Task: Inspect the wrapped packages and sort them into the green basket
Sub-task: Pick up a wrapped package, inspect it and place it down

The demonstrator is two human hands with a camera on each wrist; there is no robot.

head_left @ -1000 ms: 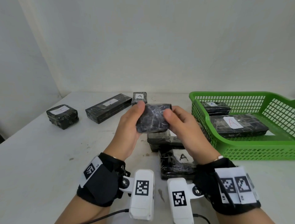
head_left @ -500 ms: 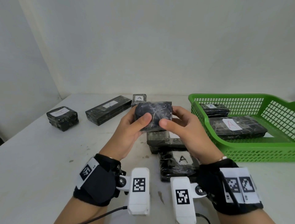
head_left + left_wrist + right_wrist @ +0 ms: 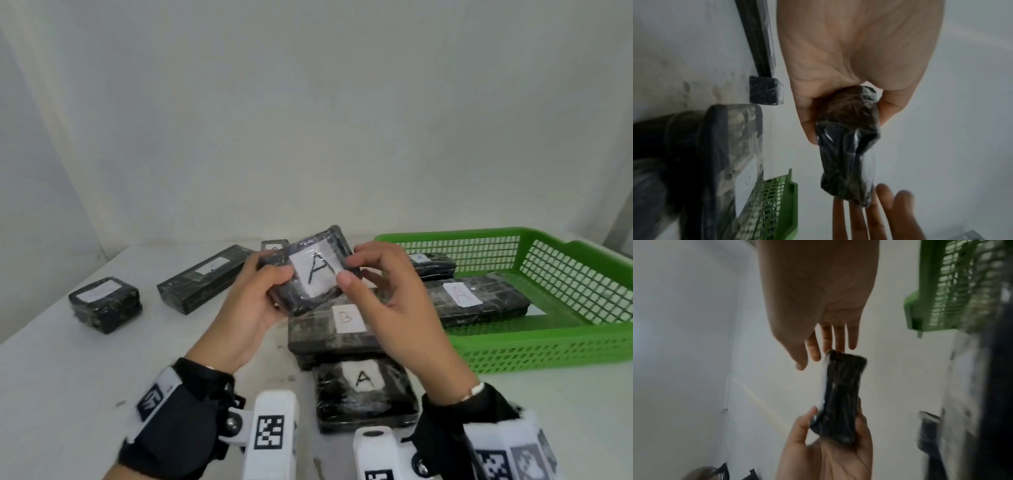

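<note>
I hold a small black wrapped package (image 3: 315, 270) up over the table, its white label marked "A" facing me. My left hand (image 3: 263, 291) grips its left end, thumb on the front and fingers behind (image 3: 807, 129). My right hand (image 3: 356, 267) is at its right end; in the right wrist view its fingers (image 3: 838, 340) are nearly straight, only the tips touching the package (image 3: 840, 395). The green basket (image 3: 513, 337) stands to the right with a long package marked "A" (image 3: 479, 298) and a smaller one (image 3: 431, 267) inside.
Under my hands lie a package marked "B" (image 3: 342, 329) and one marked "A" (image 3: 363, 394). Further left on the white table (image 3: 68, 377) lie a long package (image 3: 205, 277) and a square one (image 3: 106, 305); a small one (image 3: 274, 245) sits at the back.
The held package has been turned over between both hands, from its plain black side to the labelled "A" side. My right fingers have straightened at its end.
</note>
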